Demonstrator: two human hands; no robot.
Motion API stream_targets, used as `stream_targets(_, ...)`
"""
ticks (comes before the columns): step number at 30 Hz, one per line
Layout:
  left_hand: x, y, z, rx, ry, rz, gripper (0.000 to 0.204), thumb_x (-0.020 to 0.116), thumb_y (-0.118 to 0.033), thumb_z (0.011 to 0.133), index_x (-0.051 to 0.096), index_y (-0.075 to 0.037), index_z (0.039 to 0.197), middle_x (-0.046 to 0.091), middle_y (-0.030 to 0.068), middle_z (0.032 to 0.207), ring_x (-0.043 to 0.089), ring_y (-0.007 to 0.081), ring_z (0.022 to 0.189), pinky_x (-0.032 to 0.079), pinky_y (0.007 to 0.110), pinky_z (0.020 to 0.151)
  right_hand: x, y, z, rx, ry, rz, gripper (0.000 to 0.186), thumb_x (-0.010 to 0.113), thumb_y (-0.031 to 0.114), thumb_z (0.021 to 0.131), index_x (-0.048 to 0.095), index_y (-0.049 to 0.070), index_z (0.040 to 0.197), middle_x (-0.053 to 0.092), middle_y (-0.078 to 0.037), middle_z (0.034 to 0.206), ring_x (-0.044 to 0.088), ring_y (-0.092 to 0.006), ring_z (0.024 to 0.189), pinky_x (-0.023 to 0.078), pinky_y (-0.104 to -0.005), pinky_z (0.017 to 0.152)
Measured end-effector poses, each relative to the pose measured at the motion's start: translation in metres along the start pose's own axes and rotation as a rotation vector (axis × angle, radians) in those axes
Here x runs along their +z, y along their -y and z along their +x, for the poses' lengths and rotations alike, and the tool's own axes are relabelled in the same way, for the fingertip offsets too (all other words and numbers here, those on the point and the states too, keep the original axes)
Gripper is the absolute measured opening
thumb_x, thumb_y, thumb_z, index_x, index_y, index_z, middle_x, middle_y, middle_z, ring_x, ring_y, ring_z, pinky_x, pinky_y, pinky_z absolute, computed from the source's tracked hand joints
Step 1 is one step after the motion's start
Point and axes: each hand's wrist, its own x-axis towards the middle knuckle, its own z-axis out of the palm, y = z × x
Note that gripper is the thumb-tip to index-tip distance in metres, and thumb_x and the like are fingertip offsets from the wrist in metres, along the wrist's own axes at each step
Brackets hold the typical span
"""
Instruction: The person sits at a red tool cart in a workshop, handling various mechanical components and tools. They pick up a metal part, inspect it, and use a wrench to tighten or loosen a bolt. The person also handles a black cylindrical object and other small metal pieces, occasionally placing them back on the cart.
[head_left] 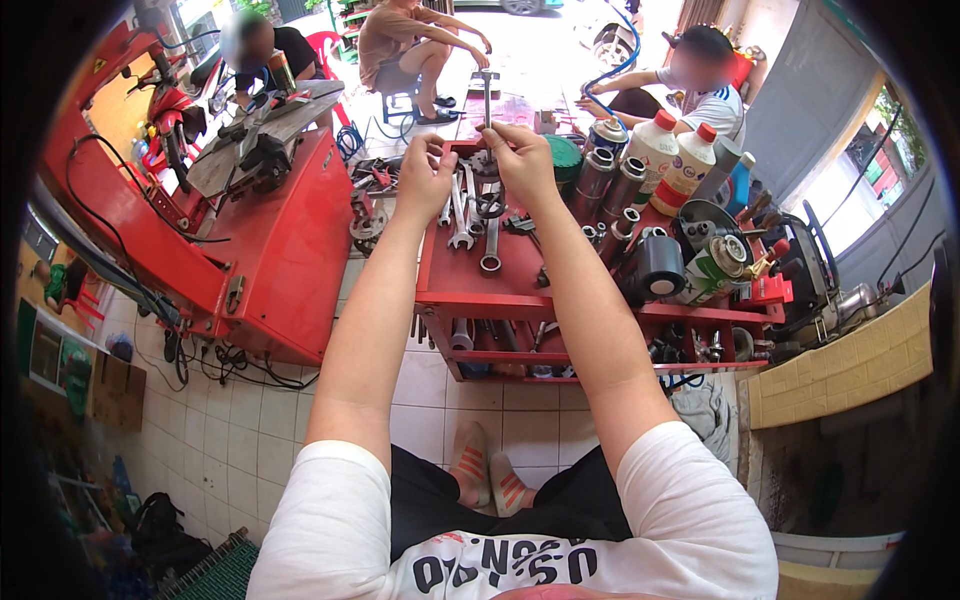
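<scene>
My right hand (pixel 520 160) is closed on an upright metal tool (pixel 487 100) with a long shank and a crosspiece at its top. To its left, my left hand (pixel 425 175) has curled fingers above the red cart's left end; whether they hold something is hidden. Open-end wrenches (pixel 461 232) and a longer ring wrench (pixel 490 255) lie below and between my hands on the red tool cart (pixel 440 280). Large sockets (pixel 590 180), white bottles with red caps (pixel 690 160), spray cans (pixel 712 270) and a black cylinder (pixel 660 265) crowd its right side.
A red machine (pixel 270 260) stands left with cables on the tiled floor (pixel 410 410). Three people sit beyond: one in dark clothing (pixel 295 50), one in a brown shirt (pixel 390 40), one in white (pixel 725 110). A yellow padded panel (pixel 830 360) is at right.
</scene>
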Motion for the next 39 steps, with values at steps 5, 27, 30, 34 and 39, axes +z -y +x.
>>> stream_targets(5, 0.0, -0.003, 0.001, -0.047, 0.011, -0.07, 0.047, 0.082, -0.035, 0.09, 0.058, -0.004, 0.115, 0.062, 0.0073, 0.098, 0.059, 0.0175, 0.081, 0.053, 0.034, 0.076, -0.001, 0.001, 0.0, 0.014, -0.02, -0.013, 0.017, 0.073, 0.015, 0.095, 0.082, 0.005, 0.106, 0.074, -0.009, 0.085, 0.063, -0.0198, 0.082, 0.049, -0.0345, 0.077)
stream_targets(27, -0.001, -0.01, -0.007, 0.085, 0.126, 0.039, 0.068, 0.086, -0.051, 0.083, 0.055, -0.004, 0.121, 0.06, 0.0092, 0.104, 0.057, 0.0187, 0.086, 0.053, 0.035, 0.08, -0.001, -0.001, 0.0, 0.033, -0.065, 0.052, 0.019, 0.076, 0.018, 0.096, 0.081, 0.003, 0.105, 0.077, -0.01, 0.087, 0.067, -0.0185, 0.081, 0.051, -0.033, 0.077)
stream_targets(30, 0.001, -0.015, -0.008, 0.063, 0.142, 0.027, 0.076, 0.09, -0.054, 0.076, 0.054, -0.005, 0.12, 0.059, 0.0082, 0.102, 0.056, 0.018, 0.084, 0.053, 0.034, 0.08, -0.003, -0.004, 0.0, 0.01, -0.075, 0.032, 0.019, 0.075, 0.018, 0.096, 0.081, 0.003, 0.106, 0.077, -0.01, 0.088, 0.066, -0.0186, 0.081, 0.051, -0.0332, 0.077)
stream_targets(34, -0.001, -0.012, -0.008, 0.04, 0.109, 0.006, 0.067, 0.09, -0.044, 0.08, 0.054, -0.005, 0.121, 0.058, 0.0076, 0.101, 0.056, 0.0175, 0.085, 0.052, 0.034, 0.078, -0.001, -0.003, 0.001, 0.011, -0.065, 0.025, 0.018, 0.075, 0.018, 0.096, 0.082, 0.004, 0.106, 0.077, -0.01, 0.088, 0.065, -0.0185, 0.081, 0.051, -0.0336, 0.077)
stream_targets(39, 0.004, -0.007, -0.006, -0.036, 0.037, 0.096, 0.049, 0.081, -0.028, 0.09, 0.054, -0.004, 0.122, 0.06, 0.0082, 0.102, 0.057, 0.0175, 0.081, 0.052, 0.035, 0.076, -0.003, -0.002, -0.001, 0.035, -0.066, 0.039, 0.018, 0.075, 0.018, 0.096, 0.081, 0.003, 0.104, 0.077, -0.009, 0.087, 0.065, -0.0187, 0.081, 0.051, -0.0344, 0.077)
